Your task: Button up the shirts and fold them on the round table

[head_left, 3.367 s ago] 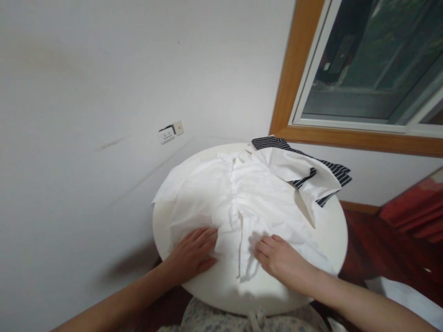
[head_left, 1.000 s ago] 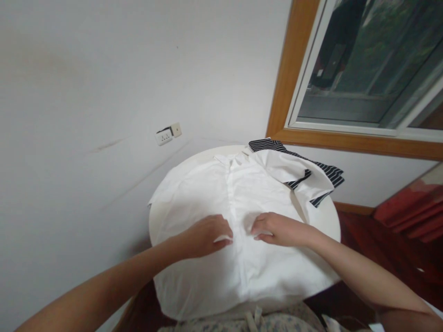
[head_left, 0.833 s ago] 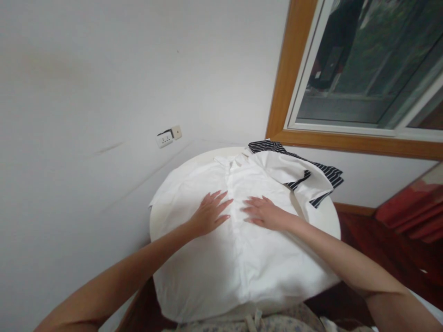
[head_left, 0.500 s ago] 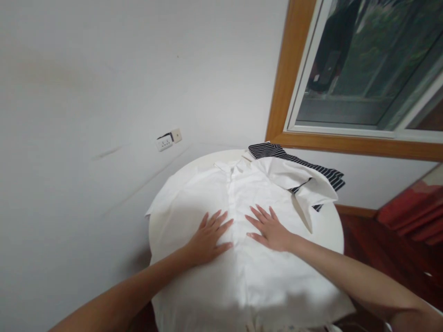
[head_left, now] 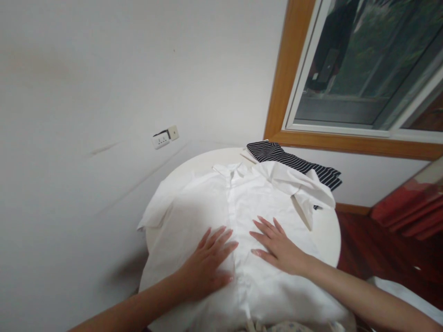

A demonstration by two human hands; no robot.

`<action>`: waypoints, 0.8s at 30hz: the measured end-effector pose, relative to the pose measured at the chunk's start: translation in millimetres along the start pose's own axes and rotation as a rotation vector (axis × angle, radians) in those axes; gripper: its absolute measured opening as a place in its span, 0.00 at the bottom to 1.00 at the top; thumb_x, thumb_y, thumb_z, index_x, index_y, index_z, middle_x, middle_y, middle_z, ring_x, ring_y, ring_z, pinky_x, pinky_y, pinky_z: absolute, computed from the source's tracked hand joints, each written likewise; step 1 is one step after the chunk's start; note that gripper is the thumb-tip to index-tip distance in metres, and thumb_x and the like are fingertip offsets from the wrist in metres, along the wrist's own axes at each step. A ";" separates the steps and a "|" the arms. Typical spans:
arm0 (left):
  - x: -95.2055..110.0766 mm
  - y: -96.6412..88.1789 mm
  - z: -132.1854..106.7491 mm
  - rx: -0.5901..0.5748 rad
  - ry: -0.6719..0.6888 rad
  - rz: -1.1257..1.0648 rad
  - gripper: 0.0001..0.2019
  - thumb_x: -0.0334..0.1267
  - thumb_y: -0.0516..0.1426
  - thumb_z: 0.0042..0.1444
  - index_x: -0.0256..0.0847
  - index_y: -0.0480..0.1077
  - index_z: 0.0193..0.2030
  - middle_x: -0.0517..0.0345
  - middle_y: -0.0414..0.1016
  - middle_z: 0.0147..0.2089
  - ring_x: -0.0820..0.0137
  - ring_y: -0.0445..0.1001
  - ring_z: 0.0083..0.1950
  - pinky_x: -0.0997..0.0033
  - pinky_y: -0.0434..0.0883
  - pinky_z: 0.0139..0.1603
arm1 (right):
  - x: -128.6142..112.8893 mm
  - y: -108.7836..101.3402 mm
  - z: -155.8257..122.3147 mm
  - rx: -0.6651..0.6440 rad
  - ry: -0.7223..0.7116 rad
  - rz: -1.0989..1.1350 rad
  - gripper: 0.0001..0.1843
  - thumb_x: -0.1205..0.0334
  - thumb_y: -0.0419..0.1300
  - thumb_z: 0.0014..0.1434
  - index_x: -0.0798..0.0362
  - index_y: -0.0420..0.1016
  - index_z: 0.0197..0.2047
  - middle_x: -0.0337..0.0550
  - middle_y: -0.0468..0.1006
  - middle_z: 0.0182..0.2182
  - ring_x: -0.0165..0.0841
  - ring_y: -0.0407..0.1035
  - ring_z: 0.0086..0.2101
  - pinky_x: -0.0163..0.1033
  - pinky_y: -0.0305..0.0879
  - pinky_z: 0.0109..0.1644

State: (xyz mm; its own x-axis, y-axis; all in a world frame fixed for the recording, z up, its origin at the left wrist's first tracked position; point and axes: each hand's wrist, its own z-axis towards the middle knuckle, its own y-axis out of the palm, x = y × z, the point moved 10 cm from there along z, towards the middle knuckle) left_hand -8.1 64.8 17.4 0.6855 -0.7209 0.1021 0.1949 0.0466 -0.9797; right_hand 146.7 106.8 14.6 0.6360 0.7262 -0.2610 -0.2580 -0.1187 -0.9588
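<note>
A white button-up shirt lies front up, spread over a round white table. My left hand rests flat on the shirt's left front panel, fingers spread. My right hand lies flat on the right front panel, fingers stretched out. The two hands sit either side of the button placket. The shirt's collar points toward the wall. Its right sleeve is folded across a black-and-white striped garment.
A white wall with a power socket stands behind the table. A wood-framed window is at the right. Red fabric lies on dark floor at far right, with a white object low at the right edge.
My hands went from pinching the placket to lying flat, then slid toward me down the shirt front. The shirt has been drawn nearer and hangs over the table's near edge.
</note>
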 end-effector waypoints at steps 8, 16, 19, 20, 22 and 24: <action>27.8 -3.3 -14.7 -0.114 0.085 -0.078 0.35 0.58 0.51 0.59 0.51 0.47 0.70 0.50 0.47 0.72 0.54 0.47 0.71 0.46 0.48 0.68 | -38.8 7.2 -31.2 -0.227 -0.180 0.168 0.37 0.44 0.53 0.62 0.43 0.45 0.70 0.51 0.41 0.69 0.47 0.32 0.67 0.66 0.24 0.65; -10.6 -46.2 44.0 -0.035 0.020 -0.072 0.18 0.43 0.47 0.65 0.47 0.66 0.59 0.54 0.76 0.50 0.65 0.74 0.48 0.63 0.68 0.53 | -46.7 6.5 -46.3 -0.307 -0.174 0.247 0.37 0.47 0.54 0.62 0.40 0.44 0.70 0.46 0.40 0.70 0.45 0.31 0.67 0.61 0.24 0.67; -62.4 -63.0 111.4 0.091 -0.027 0.057 0.16 0.37 0.45 0.65 0.42 0.73 0.47 0.53 0.77 0.45 0.64 0.72 0.48 0.62 0.67 0.52 | -47.0 4.4 -46.4 -0.325 -0.162 0.255 0.38 0.47 0.55 0.62 0.38 0.43 0.70 0.45 0.39 0.69 0.45 0.32 0.67 0.62 0.24 0.67; -84.1 -66.5 134.7 0.134 -0.066 0.083 0.16 0.37 0.45 0.65 0.42 0.74 0.45 0.53 0.77 0.44 0.65 0.72 0.47 0.62 0.67 0.52 | -47.3 3.5 -46.3 -0.327 -0.159 0.259 0.38 0.47 0.55 0.61 0.38 0.43 0.70 0.45 0.39 0.69 0.45 0.32 0.67 0.62 0.24 0.67; -130.9 -69.5 173.8 0.221 -0.195 0.137 0.16 0.35 0.45 0.64 0.40 0.74 0.42 0.51 0.77 0.41 0.64 0.72 0.47 0.63 0.67 0.51 | -48.8 1.1 -46.7 -0.332 -0.158 0.268 0.38 0.48 0.56 0.61 0.37 0.44 0.70 0.45 0.41 0.69 0.45 0.33 0.67 0.62 0.25 0.67; -171.2 -62.1 197.8 0.277 -0.322 0.182 0.16 0.34 0.46 0.63 0.38 0.75 0.40 0.48 0.77 0.42 0.62 0.71 0.47 0.61 0.67 0.51 | -50.6 -1.7 -46.8 -0.345 -0.161 0.271 0.37 0.47 0.56 0.61 0.37 0.45 0.69 0.45 0.43 0.69 0.45 0.35 0.67 0.62 0.27 0.67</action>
State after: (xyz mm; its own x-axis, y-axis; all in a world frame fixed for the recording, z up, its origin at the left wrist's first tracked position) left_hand 1.2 322.1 94.9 0.9006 -0.4340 0.0242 0.2011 0.3667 -0.9083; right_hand 149.0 38.5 24.2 0.4512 0.7306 -0.5124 -0.1253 -0.5167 -0.8470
